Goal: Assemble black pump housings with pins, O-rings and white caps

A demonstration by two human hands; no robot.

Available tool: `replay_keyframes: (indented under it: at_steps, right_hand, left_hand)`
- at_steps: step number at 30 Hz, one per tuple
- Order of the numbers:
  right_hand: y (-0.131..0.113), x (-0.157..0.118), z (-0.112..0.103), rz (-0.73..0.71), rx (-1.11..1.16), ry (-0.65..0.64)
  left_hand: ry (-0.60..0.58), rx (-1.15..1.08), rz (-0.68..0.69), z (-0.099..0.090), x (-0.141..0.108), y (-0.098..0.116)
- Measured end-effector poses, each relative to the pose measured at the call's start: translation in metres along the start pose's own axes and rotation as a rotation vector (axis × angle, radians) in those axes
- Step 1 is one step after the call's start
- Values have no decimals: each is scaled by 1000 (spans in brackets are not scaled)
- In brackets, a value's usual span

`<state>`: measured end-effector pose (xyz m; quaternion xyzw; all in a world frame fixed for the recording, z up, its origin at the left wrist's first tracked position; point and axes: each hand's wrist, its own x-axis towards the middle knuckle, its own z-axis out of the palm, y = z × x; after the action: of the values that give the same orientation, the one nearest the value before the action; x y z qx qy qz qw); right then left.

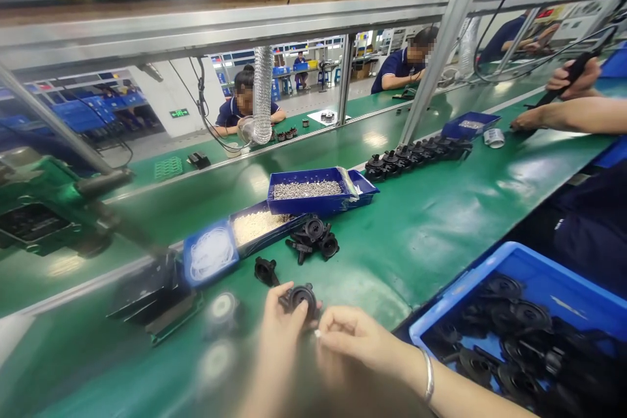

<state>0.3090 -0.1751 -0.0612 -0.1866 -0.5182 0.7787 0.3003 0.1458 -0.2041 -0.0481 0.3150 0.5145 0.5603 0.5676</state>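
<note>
In my left hand (284, 323) I grip a round black plastic housing (302, 298) with a ringed hollow facing up. Close beside it, my right hand (350, 333) is closed in a pinch on a small white piece (317, 334), too small to name. Another black part (265, 270) lies just beyond my left hand. A little farther off sits a small heap of black housings (314, 238). To the left of my hands are two blurred round pieces with pale centres, the nearer-to-bins one (223, 308) among them.
Blue bins hold metal screws (308, 190), cream-coloured bits (257, 227) and white rings (211, 253). A row of black parts (416, 155) stands farther right. A blue crate (514, 251) of black parts is at my right. A green machine (44, 209) stands left; a co-worker's hands (573, 78) hold a black tool.
</note>
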Motion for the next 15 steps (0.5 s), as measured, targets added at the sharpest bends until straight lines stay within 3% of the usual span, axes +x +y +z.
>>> replay_keyframes:
  at_steps: [7, 11, 15]
  right_hand:
    - [-5, 3, -7, -126, -127, 138]
    - [-3, 4, -11, -155, -107, 156]
    - [-1, 5, -12, -137, -71, 162]
  left_hand:
    - [115, 30, 64, 0, -3, 1]
    - [102, 1, 30, -8, -3, -5]
    - [4, -60, -46, -18, 4, -22]
